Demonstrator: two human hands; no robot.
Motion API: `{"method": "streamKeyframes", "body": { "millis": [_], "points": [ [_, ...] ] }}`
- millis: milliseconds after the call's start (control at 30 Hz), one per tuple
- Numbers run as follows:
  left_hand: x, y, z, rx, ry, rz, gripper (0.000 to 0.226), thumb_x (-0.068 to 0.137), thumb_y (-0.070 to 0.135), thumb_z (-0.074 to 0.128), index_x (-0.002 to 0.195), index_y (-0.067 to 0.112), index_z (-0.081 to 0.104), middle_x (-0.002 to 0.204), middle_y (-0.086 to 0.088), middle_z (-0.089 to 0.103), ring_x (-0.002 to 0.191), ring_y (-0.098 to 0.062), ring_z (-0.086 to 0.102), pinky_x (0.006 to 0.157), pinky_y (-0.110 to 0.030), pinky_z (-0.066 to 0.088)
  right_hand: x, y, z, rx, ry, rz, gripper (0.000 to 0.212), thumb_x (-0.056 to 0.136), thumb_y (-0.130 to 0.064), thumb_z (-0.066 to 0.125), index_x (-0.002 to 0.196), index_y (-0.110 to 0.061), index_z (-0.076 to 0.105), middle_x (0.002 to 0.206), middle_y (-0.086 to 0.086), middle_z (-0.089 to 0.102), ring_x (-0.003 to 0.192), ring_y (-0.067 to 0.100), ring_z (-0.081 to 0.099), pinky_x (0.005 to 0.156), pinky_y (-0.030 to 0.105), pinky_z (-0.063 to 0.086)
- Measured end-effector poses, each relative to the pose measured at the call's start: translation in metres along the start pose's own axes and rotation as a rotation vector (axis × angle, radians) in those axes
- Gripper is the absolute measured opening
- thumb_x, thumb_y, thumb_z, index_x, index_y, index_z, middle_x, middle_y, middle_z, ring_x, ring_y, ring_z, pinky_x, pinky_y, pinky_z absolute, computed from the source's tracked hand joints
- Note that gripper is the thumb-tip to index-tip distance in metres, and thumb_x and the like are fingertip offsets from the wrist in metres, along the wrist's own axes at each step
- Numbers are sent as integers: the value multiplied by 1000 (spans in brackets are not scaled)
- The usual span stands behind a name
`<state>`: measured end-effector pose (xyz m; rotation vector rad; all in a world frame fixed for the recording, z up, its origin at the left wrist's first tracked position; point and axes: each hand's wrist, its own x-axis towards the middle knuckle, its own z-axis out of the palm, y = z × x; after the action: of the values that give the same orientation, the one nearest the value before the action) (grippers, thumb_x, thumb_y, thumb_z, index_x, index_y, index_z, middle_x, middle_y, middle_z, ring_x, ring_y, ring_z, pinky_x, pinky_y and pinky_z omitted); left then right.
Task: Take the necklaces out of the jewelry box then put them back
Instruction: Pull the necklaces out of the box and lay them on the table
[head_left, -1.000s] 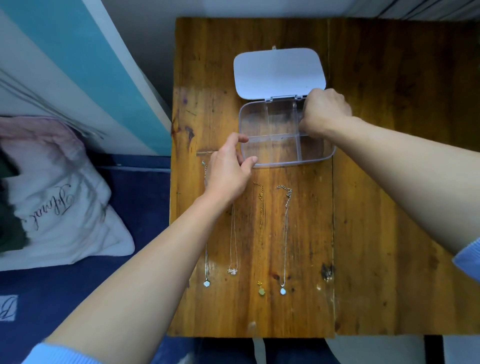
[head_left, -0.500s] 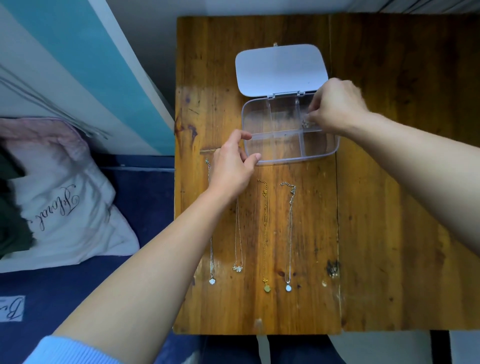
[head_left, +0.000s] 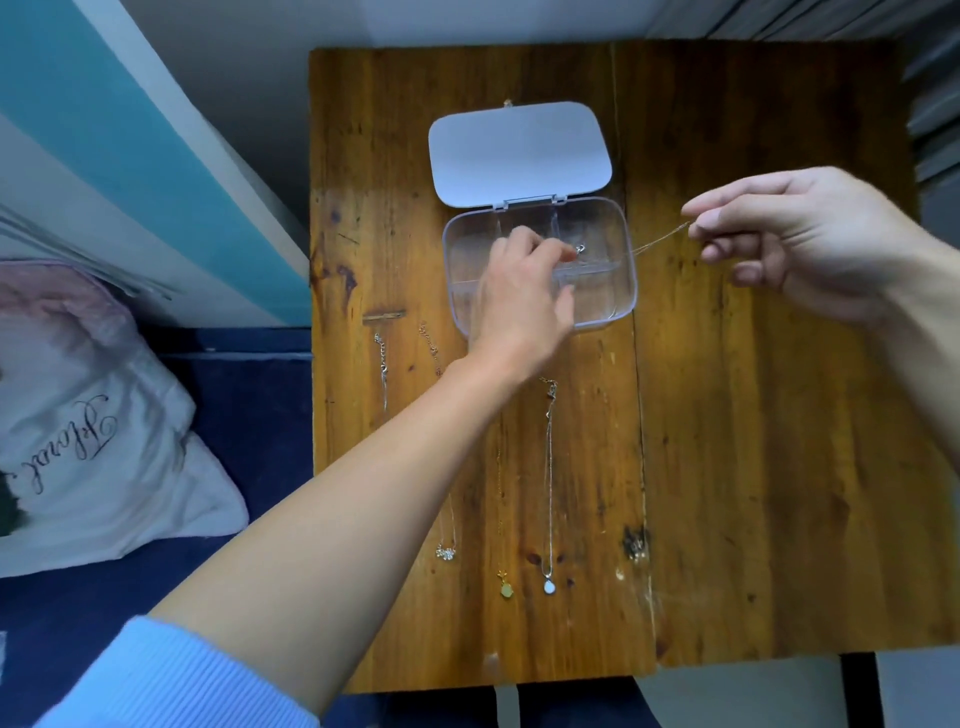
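Note:
A clear plastic jewelry box (head_left: 623, 291) with several compartments sits on the wooden table (head_left: 753, 467), its white lid (head_left: 519, 153) flipped open behind it. A thin necklace chain (head_left: 657, 241) stretches taut between my two hands. My left hand (head_left: 524, 291) hovers over the box and pinches the clasp end. My right hand (head_left: 810, 244), raised to the right of the box, pinches the other end. Several necklaces (head_left: 549, 483) lie in straight lines on the table in front of the box, pendants toward me; my left forearm covers parts of them.
The table's left edge borders a bed with dark blue bedding (head_left: 234, 395) and a white pillow (head_left: 93, 441) with script lettering. A teal and white panel (head_left: 130, 156) leans along the left. A bare stretch of wood lies to the right of the necklaces.
My right hand has pulled a necklace out of the box and moved right and up. My left hand left the box's front corner and now pinches the chain's other end over the box.

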<state>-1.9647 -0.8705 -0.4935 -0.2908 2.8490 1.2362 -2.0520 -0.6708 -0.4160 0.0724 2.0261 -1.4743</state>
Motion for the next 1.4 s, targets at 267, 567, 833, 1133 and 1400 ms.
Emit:
{"method": "streamKeyframes", "body": {
  "millis": [267,567,833,1133,1400],
  "points": [
    [24,32,34,224,-275,188,40,90,37,60,129,30,54,152,-10,31,142,-29,22,111,-47,28,-18,10,-19,191,-143,12,18,85,-15,62,95,-17,76,78,0,71,66,10,64,45,17,42],
    [15,34,-15,-525,-386,-46,31,100,23,47,88,4,68,90,-5,72,91,-11,65,85,-24,49,-28,52,-48,363,72,132,25,85,-9,64,108,-16,68,75,-3,69,60,5,60,41,14,38],
    [-1,16,-47,-734,-454,-274,28,102,20,43,83,8,60,54,-3,45,51,-22,53,60,-33,52,-69,130,-13,194,162,399,26,66,-15,78,90,-7,75,79,10,76,59,9,67,39,15,41],
    [-24,24,15,-139,-372,-118,26,93,16,56,74,0,65,63,-17,65,54,-28,61,59,-36,54,-146,190,82,-241,155,387,18,79,-10,77,67,-24,73,68,-7,73,70,12,67,66,25,50],
    [-27,6,54,321,-439,70,13,86,20,59,94,17,69,98,-12,71,96,-37,63,74,-38,51,-175,208,127,-303,223,377,15,78,-19,79,72,-30,69,65,-12,67,61,3,61,57,19,49]
  ]
}}
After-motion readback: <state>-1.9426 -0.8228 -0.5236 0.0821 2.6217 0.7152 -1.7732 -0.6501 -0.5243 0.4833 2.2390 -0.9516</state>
